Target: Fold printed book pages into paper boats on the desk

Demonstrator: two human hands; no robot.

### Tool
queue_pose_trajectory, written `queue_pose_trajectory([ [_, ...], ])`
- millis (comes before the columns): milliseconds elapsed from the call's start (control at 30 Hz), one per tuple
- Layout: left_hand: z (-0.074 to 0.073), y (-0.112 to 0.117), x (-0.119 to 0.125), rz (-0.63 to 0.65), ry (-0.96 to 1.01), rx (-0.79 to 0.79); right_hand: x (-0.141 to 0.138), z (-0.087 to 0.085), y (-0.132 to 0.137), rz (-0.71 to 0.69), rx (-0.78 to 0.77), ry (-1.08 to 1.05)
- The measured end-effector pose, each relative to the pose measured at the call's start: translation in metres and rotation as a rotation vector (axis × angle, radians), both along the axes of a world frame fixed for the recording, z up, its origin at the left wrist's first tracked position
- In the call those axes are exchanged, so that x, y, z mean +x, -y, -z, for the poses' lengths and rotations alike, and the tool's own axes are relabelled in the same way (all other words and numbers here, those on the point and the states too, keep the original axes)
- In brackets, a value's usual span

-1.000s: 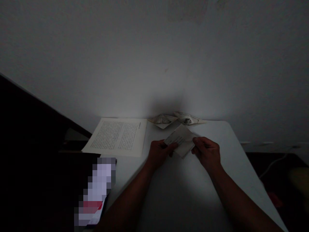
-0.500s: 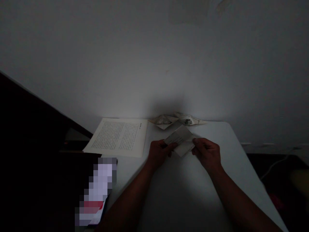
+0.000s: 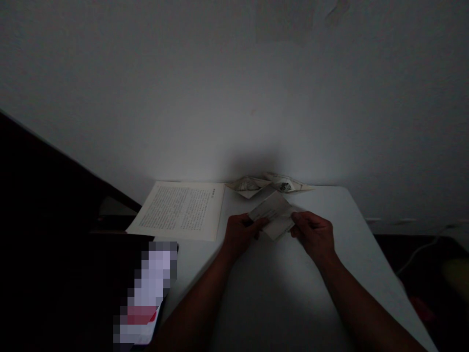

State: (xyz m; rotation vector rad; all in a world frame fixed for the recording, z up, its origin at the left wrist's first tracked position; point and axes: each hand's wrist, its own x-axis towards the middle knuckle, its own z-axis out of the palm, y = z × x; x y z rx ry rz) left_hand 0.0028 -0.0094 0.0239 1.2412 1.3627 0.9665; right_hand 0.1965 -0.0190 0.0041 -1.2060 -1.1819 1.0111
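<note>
A small folded sheet of printed paper (image 3: 275, 211) is held up over the table, turned so that it looks like a diamond. My left hand (image 3: 242, 233) pinches its left corner, thumb lying on top. At its right corner my right hand (image 3: 314, 232) grips the edge between thumb and fingers. Just beyond it, against the wall, sit two folded paper boats, a left one (image 3: 247, 185) and a right one (image 3: 289, 184), both made of printed paper. The folded paper hides part of the left boat's near side.
Printed sheets (image 3: 179, 210) lie flat at the table's back left. A phone with a blurred screen (image 3: 148, 293) is at the left edge. The white table (image 3: 362, 274) meets a wall (image 3: 183, 107) behind. A pale cable (image 3: 417, 252) runs beyond the right edge.
Both hands keep the folded paper almost where it was. The whole view has shifted down very slightly; nothing has been let go or picked up.
</note>
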Motion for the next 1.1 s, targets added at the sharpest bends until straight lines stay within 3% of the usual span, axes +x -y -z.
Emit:
queue_pose_trajectory([
  [1100,0.0081,-0.0025,-0.0030,-0.026,-0.005,0.034,-0.0006,0.0039,-0.0038,0.006,-0.022,0.042],
])
